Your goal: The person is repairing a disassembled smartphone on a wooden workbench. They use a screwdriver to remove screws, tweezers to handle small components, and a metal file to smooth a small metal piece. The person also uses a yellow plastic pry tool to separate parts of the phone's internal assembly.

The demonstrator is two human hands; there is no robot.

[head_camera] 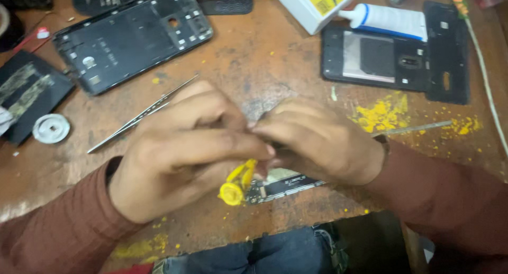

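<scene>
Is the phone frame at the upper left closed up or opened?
Opened: the phone frame lies flat on the table with its inner compartments and screw posts exposed, no cover on it.

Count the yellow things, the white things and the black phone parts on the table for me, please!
Yellow: 1, the screwdriver handle in the left hand, beside the right hand.
White: 3, the box, the glue tube and the round spool.
Black phone parts: 3, the frame, the back cover and the flat panel.
Total: 7
</scene>
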